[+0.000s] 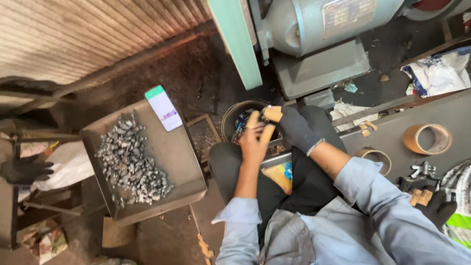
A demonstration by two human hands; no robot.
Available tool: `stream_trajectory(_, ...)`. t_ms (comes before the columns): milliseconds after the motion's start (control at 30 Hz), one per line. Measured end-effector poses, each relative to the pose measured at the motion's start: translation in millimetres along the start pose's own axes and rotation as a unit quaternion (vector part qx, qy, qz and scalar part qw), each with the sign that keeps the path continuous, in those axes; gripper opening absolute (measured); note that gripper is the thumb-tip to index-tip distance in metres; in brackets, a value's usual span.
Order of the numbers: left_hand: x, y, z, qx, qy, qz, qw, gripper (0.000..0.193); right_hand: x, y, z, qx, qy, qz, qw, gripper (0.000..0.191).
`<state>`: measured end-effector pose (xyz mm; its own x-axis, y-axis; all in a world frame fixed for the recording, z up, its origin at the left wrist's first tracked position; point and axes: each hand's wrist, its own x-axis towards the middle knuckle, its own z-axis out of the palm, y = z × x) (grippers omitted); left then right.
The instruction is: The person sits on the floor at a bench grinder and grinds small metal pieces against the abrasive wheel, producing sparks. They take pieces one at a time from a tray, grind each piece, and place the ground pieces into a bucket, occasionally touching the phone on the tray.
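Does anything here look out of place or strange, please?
Yes. A phone with its screen lit lies on the rim of the metal tray, overhanging the edge, beside a heap of small metal pieces. The right hand wears a dark glove, while the left hand is mostly bare.

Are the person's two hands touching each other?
Touching: the head view shows the gloved right hand pressed against the fingertips of the bare left hand, no gap between.
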<state>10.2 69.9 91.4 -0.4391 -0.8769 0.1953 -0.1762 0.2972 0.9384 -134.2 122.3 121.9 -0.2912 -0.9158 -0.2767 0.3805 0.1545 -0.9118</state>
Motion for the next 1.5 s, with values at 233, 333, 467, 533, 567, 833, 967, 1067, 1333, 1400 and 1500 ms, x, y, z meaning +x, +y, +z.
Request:
stream_trajectory(233,66.5,-86.8,25.5,-0.366,0.062,-0.213,0.904,0.038,73.3,47.3,6.2,0.294,-0.124,0.024,0.948,0.028)
stream_trajectory(333,90.4,-106.4,25.0,-0.457,0.093,-0.222,0.856,0.037,86.7,48.6,13.1,0.288,-0.153,-0.005,0.945,0.03)
stream_trajectory(467,69.0,-103.6,9.6,-0.558,0.149,-0.283,0.766,0.027,69.8,36.1,10.9,-0.153,-0.174,-0.139,0.963,0.081)
stream_trajectory(533,46.7,-87.4,2.2,-0.3,0.057,-0.168,0.937,0.017,54.9,24.1,5.4,0.0,-0.146,-0.043,0.988,0.066)
stream_trajectory(567,36.7,-78.8,0.4,-0.151,0.012,-0.109,0.982,0.013,46.7,17.6,3.0,0.077,-0.132,0.012,0.988,0.061)
stream_trajectory(833,62.2,-60.9,24.1,-0.199,-0.2,-0.176,0.943,0.011,32.2,-37.2,-3.8,-0.078,-0.016,0.083,0.993,0.039)
stream_trajectory(967,86.8,-72.9,36.3,-0.164,-0.133,-0.175,0.962,0.017,55.4,-38.4,12.6,-0.176,0.093,0.037,0.979,0.034)
stream_trajectory(1067,88.9,-87.4,40.7,-0.187,-0.148,-0.259,0.936,0.011,67.8,-32.0,17.5,-0.176,0.148,0.113,0.967,0.034)
stream_trajectory(1333,74.1,-98.9,36.8,-0.052,-0.1,-0.057,0.992,0.019,57.2,0.7,15.6,-0.313,0.201,-0.224,0.901,0.042)
stream_trajectory(1400,68.5,-92.1,39.3,0.118,-0.05,-0.026,0.991,0.018,57.9,8.8,15.6,-0.342,0.219,-0.194,0.893,0.044)
stream_trajectory(1500,54.8,-80.6,40.2,-0.32,-0.02,-0.092,0.943,0.028,55.1,18.2,11.7,-0.291,0.197,-0.154,0.923,0.035)
